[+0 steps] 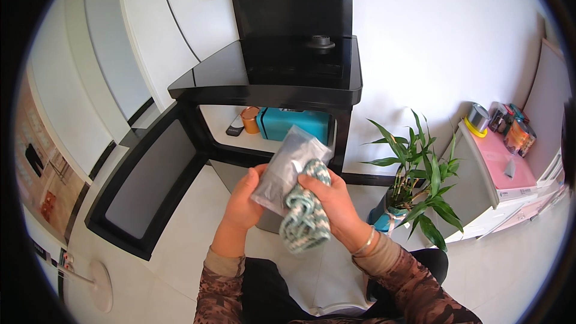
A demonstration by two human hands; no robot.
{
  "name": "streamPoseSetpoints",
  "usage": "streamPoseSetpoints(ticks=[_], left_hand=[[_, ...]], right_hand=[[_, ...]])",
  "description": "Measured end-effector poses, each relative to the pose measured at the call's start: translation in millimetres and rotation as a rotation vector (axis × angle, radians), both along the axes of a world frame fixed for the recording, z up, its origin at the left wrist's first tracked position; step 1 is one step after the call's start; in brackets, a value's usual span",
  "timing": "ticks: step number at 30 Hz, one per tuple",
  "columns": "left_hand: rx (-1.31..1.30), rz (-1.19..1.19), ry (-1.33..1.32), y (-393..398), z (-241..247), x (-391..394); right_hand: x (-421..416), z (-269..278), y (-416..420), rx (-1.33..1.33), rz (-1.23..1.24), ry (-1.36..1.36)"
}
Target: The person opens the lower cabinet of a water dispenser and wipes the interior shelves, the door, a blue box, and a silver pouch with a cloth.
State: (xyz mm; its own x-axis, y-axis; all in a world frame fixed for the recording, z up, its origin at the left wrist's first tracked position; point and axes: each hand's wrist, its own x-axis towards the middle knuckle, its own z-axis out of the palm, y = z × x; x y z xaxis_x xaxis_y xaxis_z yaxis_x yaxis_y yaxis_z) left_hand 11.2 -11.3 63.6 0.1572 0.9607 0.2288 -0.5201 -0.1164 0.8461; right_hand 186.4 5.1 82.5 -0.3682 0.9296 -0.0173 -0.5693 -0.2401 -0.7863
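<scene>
In the middle of the head view, my left hand (245,198) grips the left side of a silvery plastic packet (288,166), whose contents I cannot make out. Bunched in my right hand (333,198) is a green and cream patterned cloth (306,225), pressed against the packet's right side. Both hands are in front of a black cabinet (270,94) whose door (150,180) stands open to the left. On its white shelf (220,128) are a teal box (294,123), an orange round container (250,119) and a dark remote control (235,126).
A leafy potted plant (405,180) stands right of the cabinet. Beyond it, a white drawer unit (472,189) bears a metal tin (478,117) and several containers. A round stand base (101,285) is on the floor at lower left. A black cable (175,22) runs down behind the cabinet.
</scene>
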Motion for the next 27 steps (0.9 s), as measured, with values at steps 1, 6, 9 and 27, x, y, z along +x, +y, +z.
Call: streamPoseSetpoints(ticks=[1,6,9,27], left_hand=[[0.043,0.013,-0.007,-2,3,-5],[0.192,0.194,0.054,1,25,-9],[0.073,0.38,0.15,20,36,-8],[0.198,0.87,0.677,139,46,-5]], right_hand=[[-8,1,4,0.013,-0.034,0.03],[-42,12,20,0.043,-0.2,0.173],[-63,18,30,0.059,-0.284,0.263],[-19,-10,51,0.254,-0.096,-0.258]])
